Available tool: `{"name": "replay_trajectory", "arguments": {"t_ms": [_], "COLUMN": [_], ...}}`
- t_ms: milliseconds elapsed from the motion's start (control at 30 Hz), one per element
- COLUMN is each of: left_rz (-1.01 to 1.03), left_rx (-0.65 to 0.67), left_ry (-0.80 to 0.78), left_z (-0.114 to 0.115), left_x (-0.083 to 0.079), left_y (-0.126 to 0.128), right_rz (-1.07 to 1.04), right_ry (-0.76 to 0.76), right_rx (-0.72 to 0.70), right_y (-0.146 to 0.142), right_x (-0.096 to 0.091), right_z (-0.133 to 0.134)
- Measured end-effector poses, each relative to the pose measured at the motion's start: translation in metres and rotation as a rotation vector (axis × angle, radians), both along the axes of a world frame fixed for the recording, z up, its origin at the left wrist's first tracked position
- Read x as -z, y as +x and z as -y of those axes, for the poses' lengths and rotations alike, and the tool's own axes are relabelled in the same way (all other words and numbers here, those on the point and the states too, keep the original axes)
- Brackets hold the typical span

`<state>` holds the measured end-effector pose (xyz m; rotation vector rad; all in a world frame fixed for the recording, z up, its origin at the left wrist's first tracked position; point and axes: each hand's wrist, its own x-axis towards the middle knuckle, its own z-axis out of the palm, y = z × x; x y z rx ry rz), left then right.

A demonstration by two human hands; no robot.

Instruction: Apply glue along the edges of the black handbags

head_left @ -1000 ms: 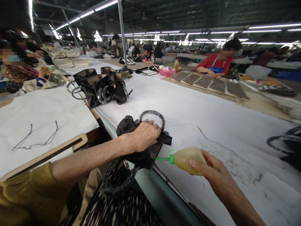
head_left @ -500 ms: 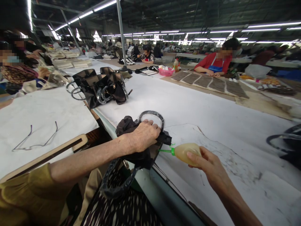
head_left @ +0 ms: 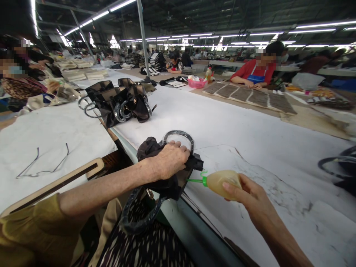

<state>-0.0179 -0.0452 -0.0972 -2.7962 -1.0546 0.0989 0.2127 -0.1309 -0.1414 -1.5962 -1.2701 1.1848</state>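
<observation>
A dark handbag (head_left: pixel 167 185) lies at the table's edge, its plastic-wrapped handles (head_left: pixel 191 140) looping out at the top and the bottom. My left hand (head_left: pixel 174 159) is closed over the bag, gripping its dark fabric; the fingertips are partly hidden. In my right hand (head_left: pixel 244 189) is a yellowish squeeze bottle (head_left: pixel 222 181) with a green nozzle, held on its side. The thin nozzle tip points left and reaches the bag's edge; I cannot tell whether it touches.
Several dark handbags (head_left: pixel 119 102) stand on the white table (head_left: pixel 250 137) at the far left. Eyeglasses (head_left: pixel 41 172) rest on the left surface. Another dark bag (head_left: pixel 345 167) is at the right edge. Across the table, a person in red (head_left: pixel 256 70) works near brown panels (head_left: pixel 247 94) and a pink basket (head_left: pixel 197 82).
The squeeze bottle and my right hand have shifted very slightly, with the nozzle tip a little further left and lower. My left hand stays on the handbag.
</observation>
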Motion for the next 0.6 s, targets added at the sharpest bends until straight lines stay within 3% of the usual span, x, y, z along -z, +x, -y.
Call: {"name": "replay_trajectory", "arguments": {"t_ms": [233,600], "left_rz": [-0.016,-0.043], "left_rx": [0.006,0.021], "left_ry": [0.025,0.047], "left_z": [0.0,0.0], "left_x": [0.002,0.003], "left_y": [0.001,0.002], "right_rz": [-0.174,-0.256], "right_ry": [-0.001,-0.063], "right_rx": [-0.018,-0.025], "right_y": [-0.007,-0.012], "right_x": [-0.009,-0.012], "right_z": [0.015,0.032]}}
